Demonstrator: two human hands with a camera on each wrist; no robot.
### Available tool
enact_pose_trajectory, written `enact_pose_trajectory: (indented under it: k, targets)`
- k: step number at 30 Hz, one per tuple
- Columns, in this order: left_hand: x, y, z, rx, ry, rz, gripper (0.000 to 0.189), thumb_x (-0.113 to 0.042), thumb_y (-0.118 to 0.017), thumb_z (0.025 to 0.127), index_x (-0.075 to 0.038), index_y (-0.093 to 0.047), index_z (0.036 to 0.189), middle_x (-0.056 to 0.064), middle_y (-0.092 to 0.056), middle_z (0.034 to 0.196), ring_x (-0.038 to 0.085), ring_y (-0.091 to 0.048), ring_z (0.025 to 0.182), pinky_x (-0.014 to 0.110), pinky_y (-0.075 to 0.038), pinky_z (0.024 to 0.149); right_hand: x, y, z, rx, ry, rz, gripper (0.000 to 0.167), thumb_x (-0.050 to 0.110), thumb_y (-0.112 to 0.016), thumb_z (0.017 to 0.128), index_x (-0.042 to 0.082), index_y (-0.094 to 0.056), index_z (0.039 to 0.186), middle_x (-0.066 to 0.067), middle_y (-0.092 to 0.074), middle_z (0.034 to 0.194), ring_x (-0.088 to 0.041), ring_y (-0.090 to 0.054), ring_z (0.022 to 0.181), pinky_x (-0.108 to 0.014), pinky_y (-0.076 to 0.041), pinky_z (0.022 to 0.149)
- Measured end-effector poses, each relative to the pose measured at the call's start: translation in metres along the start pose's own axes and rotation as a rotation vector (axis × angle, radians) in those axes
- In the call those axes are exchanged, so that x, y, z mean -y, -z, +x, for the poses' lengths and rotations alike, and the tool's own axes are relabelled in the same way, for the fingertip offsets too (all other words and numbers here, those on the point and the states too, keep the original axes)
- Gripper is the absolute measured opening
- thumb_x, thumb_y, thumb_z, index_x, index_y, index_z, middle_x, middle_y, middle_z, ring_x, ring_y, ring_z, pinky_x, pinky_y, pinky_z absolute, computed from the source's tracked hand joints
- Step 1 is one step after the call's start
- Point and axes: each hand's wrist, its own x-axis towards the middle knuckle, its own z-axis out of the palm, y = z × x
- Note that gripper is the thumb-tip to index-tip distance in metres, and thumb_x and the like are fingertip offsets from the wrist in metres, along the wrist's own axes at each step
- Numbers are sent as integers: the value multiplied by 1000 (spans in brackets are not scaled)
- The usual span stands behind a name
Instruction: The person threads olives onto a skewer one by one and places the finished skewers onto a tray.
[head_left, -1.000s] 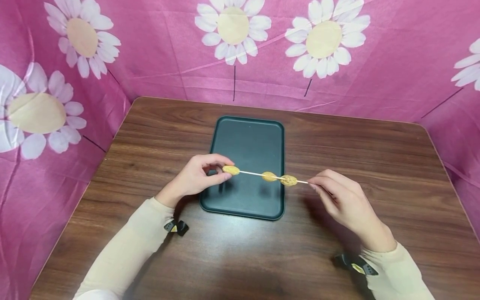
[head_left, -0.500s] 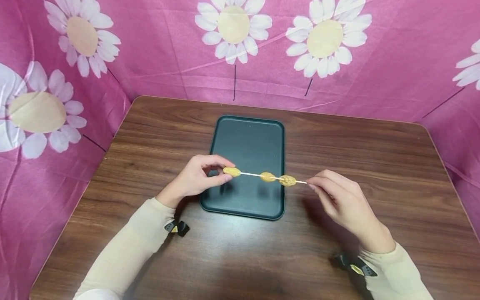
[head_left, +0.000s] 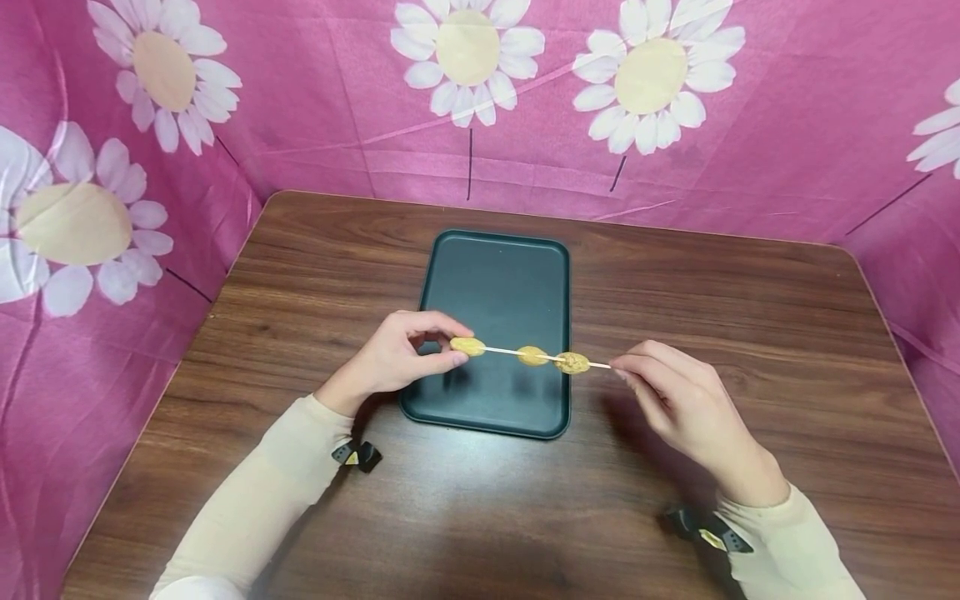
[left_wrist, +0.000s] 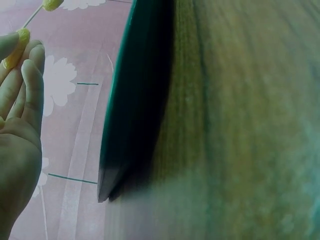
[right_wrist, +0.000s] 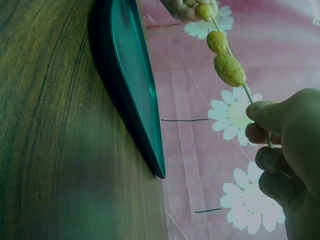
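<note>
A thin pale skewer [head_left: 501,350] runs nearly level over the dark green tray [head_left: 498,287], tilted slightly down toward the right. My left hand [head_left: 405,350] pinches a yellow, wrinkled, oval dried-fruit piece [head_left: 468,347] between thumb and fingers at the skewer's left end. Farther along, a second yellow piece [head_left: 533,356] and a third, more wrinkled one [right_wrist: 229,70] sit close together on the stick. Thumb and fingertips of my right hand [head_left: 678,396] grip the skewer's bare right end, with its tail showing below the thumb in the right wrist view.
The tray lies on a brown wood-grain table [head_left: 322,275], its right rim under the skewered pieces. A pink cloth [head_left: 315,92] with white daisies hangs behind and at both sides. Black wrist devices [head_left: 360,456] are strapped over both cream sleeves [head_left: 258,492].
The two right-hand pieces and my right hand have shifted slightly left. My left hand and its piece have moved slightly right and down, narrowing the gap along the skewer.
</note>
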Motion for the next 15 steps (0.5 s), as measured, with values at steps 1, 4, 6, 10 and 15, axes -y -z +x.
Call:
enact_pose_trajectory:
  k: [1,4,6,10,15]
  targets:
    - [0,0,0,-2,-4,0,25,7,-80,90,1,-79,114,13,-80,102,11,-70,90,32,-58,77,0,0,0,-1,-1,2,40,28,-53,115,1,-77,100,-3,-73,93,-13,-64,77,-25,-50,70]
    - [-1,0,1,-11,-4,8,26,7,-80,90,2,-78,115,15,-79,103,11,-69,90,30,-58,79,0,0,0,5,-21,5,41,30,-52,115,2,-77,100,-3,-72,92,-10,-62,76,-23,-48,69]
    - [-2,0,1,-16,7,23,28,6,-79,91,2,-77,119,14,-79,105,10,-68,91,28,-58,80,0,0,0,12,-46,4,41,33,-52,115,3,-77,101,-2,-73,92,-8,-60,75,-22,-46,68]
    - [-2,3,1,3,26,35,35,5,-79,92,3,-72,126,12,-77,103,10,-67,88,29,-56,80,0,0,-2,27,-95,11,42,36,-51,115,5,-77,103,0,-73,94,-6,-56,75,-20,-44,67]
    - [-4,5,0,29,28,29,36,5,-80,92,4,-72,127,12,-76,105,13,-67,89,29,-57,81,-1,0,-2,14,-99,18,42,36,-52,115,5,-77,102,0,-73,94,-6,-56,75,-19,-44,67]
